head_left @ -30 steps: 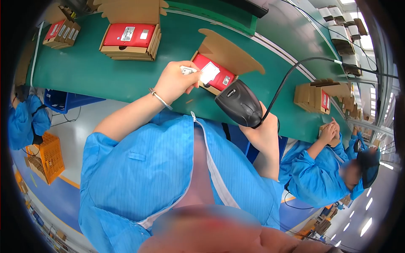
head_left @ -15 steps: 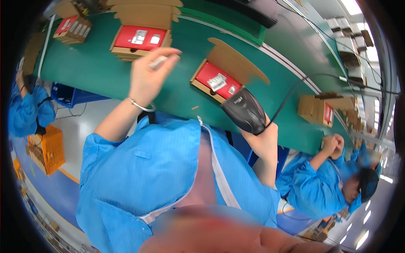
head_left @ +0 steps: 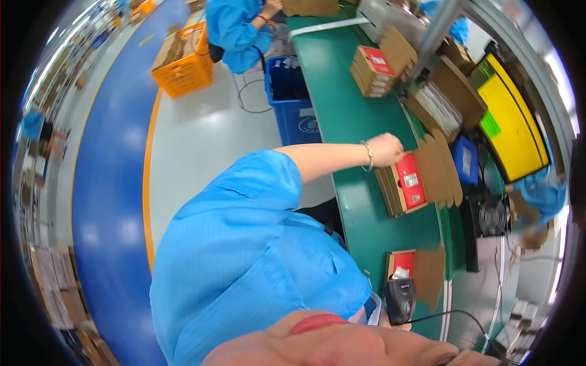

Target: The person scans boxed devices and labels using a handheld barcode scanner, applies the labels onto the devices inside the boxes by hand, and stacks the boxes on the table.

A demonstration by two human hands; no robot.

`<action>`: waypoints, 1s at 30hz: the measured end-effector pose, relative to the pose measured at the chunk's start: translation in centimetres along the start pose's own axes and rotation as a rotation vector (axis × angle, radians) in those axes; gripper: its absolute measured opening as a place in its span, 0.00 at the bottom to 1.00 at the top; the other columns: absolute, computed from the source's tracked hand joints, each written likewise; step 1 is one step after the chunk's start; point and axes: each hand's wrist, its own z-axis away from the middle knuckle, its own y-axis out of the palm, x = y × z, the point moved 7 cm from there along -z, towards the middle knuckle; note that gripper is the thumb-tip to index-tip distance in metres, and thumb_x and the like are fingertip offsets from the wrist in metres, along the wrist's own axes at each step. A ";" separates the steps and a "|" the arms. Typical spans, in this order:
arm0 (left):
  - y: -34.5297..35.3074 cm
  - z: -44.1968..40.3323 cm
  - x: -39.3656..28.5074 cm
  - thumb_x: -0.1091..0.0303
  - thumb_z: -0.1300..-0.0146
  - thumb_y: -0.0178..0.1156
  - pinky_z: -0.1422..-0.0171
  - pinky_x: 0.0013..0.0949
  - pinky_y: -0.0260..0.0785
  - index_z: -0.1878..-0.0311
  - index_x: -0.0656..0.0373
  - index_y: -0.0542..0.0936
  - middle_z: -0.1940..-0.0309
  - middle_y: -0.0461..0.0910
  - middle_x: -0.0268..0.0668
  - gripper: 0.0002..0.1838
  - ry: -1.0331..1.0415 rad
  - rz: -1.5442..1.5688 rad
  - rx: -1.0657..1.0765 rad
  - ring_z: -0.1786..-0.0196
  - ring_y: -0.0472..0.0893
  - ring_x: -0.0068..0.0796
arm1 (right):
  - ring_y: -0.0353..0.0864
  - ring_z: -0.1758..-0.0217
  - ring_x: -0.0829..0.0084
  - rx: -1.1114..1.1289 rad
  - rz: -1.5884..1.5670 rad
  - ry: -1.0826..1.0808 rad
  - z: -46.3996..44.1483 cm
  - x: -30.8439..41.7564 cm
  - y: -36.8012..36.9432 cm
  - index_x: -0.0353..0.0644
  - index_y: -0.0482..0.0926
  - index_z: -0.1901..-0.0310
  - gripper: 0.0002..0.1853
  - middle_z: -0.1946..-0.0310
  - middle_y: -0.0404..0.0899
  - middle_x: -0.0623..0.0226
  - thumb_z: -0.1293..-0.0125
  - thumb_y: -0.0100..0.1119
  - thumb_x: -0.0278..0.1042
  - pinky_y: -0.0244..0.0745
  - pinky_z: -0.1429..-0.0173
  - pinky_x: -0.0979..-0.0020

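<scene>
My left hand (head_left: 386, 150), with a bracelet on its wrist, is at the near corner of a stack of cardboard boxes (head_left: 390, 194). Its fingers are curled closed, and what they hold is hidden. The top box of the stack is open, with a red face (head_left: 409, 183) bearing white labels and its brown lid (head_left: 438, 174) folded back. Low in the view, my right hand (head_left: 395, 325) grips a black barcode scanner (head_left: 400, 301), only part of the hand showing. The scanner's head overlaps another open box (head_left: 401, 258) with a red inside and a white label.
More boxes (head_left: 373, 72) stand farther along the green table (head_left: 332, 91). A blue bin (head_left: 290, 104) stands beside the table, and an orange crate (head_left: 183, 67) sits on the floor near a co-worker in blue (head_left: 238, 33). A yellow-framed screen (head_left: 510, 116) rises behind the boxes.
The view has swung to the left. My left hand has moved from in front of the stacked boxes to their corner, and its small white piece no longer shows. My right hand still holds the scanner.
</scene>
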 end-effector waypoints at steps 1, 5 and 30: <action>0.0 -0.1 -0.4 0.63 0.43 0.53 0.58 0.43 0.73 0.76 0.64 0.79 0.75 0.79 0.48 0.14 0.042 -0.036 -0.030 0.68 0.79 0.48 | 0.80 0.58 0.72 0.031 0.086 0.044 0.1 0.3 0.0 0.32 0.75 0.50 0.23 0.59 0.81 0.57 0.50 0.66 0.27 0.73 0.51 0.69; -0.5 0.0 -0.5 0.66 0.46 0.54 0.59 0.43 0.73 0.78 0.64 0.80 0.76 0.78 0.49 0.13 0.086 -0.067 -0.012 0.68 0.79 0.48 | 0.79 0.59 0.73 0.087 0.166 0.078 -0.3 -0.3 -0.1 0.33 0.76 0.49 0.21 0.61 0.82 0.58 0.46 0.65 0.29 0.73 0.53 0.70; 2.0 5.7 -7.6 0.66 0.48 0.58 0.62 0.36 0.75 0.67 0.63 0.83 0.73 0.81 0.48 0.11 0.010 0.398 0.338 0.67 0.83 0.40 | 0.81 0.62 0.72 -0.390 -0.216 -0.133 2.5 0.3 1.1 0.32 0.75 0.53 0.23 0.61 0.82 0.60 0.55 0.66 0.17 0.76 0.55 0.71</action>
